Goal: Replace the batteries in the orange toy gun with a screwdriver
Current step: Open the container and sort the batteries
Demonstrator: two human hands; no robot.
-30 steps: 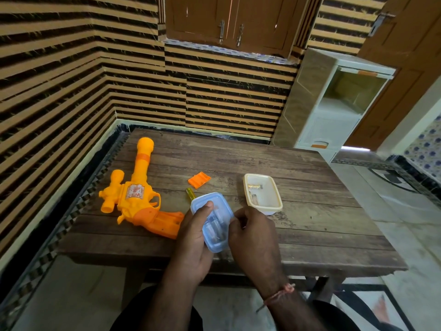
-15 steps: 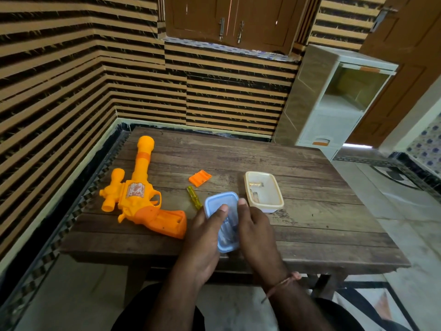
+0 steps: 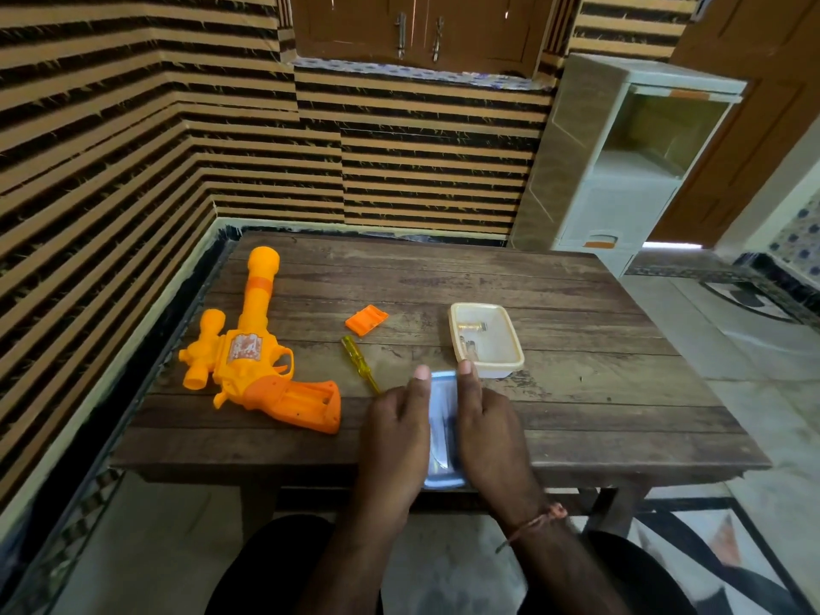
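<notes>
Both hands hold a small clear blue-tinted container (image 3: 443, 430) at the near edge of the wooden counter (image 3: 577, 392). The left hand (image 3: 397, 441) grips its left side and the right hand (image 3: 490, 437) its right side, fingers curled along the walls and each thumb laid toward the far rim. The orange toy gun (image 3: 262, 370) lies flat on the counter's left part, barrel pointing away, its grip's battery bay open. The orange battery cover (image 3: 366, 319) lies apart beside it, and the yellow-handled screwdriver (image 3: 358, 363) rests just left of the hands. A cream tray (image 3: 510, 361) with small metal pieces sits just beyond the right thumb.
</notes>
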